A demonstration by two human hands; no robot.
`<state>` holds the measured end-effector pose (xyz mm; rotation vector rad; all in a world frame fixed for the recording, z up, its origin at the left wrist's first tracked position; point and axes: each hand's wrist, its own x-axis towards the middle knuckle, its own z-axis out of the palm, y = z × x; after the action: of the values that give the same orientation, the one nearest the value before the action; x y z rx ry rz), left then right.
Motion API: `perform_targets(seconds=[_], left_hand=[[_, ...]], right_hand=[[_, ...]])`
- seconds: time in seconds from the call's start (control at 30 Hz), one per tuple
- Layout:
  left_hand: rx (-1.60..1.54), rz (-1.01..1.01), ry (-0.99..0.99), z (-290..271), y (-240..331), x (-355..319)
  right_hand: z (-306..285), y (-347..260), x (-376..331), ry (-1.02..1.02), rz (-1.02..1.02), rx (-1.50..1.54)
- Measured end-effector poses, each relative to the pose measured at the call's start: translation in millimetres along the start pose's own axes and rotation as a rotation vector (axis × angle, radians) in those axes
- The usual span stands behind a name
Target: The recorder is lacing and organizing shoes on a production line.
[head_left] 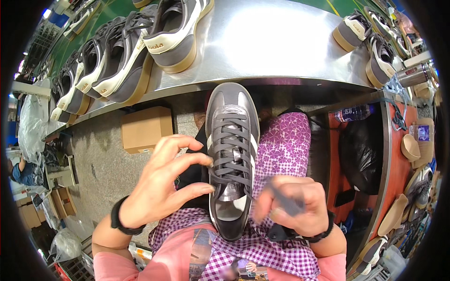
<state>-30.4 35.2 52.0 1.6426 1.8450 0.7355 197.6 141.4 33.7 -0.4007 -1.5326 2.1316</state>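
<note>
A dark grey lace-up shoe (234, 103) rests toe-away over my lap, with white side stripes and a gum-coloured sole edge. Flat grey laces (229, 140) cross its front up to the shiny tongue (231, 191). My left hand (161, 180) is beside the shoe's left edge, thumb and fingers apart, the fingertips close to the upper lacing; whether they touch cannot be made out. To the right of the shoe opening, my right hand (304, 203) is closed on a dark grey lace end (286, 199), smeared by motion.
A metal bench (258, 42) curves across the far side, with several similar shoes (124, 63) at left and more shoes (351, 30) at right. A cardboard box (147, 129) is on the floor at left. A red-brown shelf unit (398, 159) stands close on my right, with a black bag (361, 154) inside.
</note>
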Motion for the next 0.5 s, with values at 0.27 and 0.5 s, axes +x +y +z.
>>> perform_targets(seconds=[0.27,0.5], left_hand=[[-0.544,-0.097,-0.262,2,-11,-3],[-0.798,-0.283,-0.275,7,-16,-6]], right_hand=[[39,10,2,-0.175,0.271,-0.715],[28,17,10,-0.148,0.197,-0.605]])
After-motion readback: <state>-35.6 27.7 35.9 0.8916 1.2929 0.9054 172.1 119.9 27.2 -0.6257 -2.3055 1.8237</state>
